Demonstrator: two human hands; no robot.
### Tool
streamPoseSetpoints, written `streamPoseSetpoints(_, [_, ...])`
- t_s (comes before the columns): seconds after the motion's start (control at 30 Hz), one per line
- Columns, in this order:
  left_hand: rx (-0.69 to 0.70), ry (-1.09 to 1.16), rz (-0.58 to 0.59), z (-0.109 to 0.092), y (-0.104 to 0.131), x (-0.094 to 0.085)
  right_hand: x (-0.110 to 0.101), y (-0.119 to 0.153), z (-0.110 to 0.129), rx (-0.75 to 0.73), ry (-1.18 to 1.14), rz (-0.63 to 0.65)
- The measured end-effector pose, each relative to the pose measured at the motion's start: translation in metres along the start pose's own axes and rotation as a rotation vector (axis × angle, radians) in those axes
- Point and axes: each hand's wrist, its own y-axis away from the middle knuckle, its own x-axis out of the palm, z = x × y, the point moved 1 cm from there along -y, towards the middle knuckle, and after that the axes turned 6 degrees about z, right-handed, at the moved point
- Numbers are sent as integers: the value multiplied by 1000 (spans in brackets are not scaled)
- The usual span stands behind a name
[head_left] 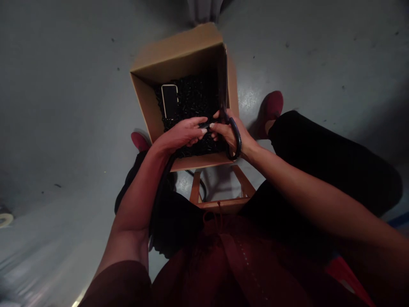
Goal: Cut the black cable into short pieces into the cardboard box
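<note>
Over an open cardboard box [188,47], my left hand [183,133] pinches a small black ribbed piece [204,125] between thumb and fingers. My right hand [231,128] meets it from the other side, its thumb tip at the piece's end. A pair of scissors [237,138] hangs on my right hand, the dark handle loop over the back of the hand and the blades pointing away along the box's right wall. Many small black pieces [200,94] fill the box beneath both hands. A phone-like device [170,101] with a pale rim lies on them at the left.
A wooden stool or frame [223,205] stands between my legs, below the box's near edge. A long black strip [156,204] runs down beside my left forearm. My red shoes [275,104] flank the box on the grey floor [76,94]. A tape-like roll [5,219] lies far left.
</note>
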Motion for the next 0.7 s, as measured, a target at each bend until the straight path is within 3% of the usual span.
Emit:
streamPoseSetpoints(0.3, [44,-70,99,0,4,-3,-14,-2,2,17,105,-146])
streamPoseSetpoints(0.53, [7,-341,-57,0,2,-8,-14,1,7,-16,205,-188])
streamPoseSetpoints(0.7, [120,-493,-117,1,-1,-11,-13,2,6,-80,202,-174])
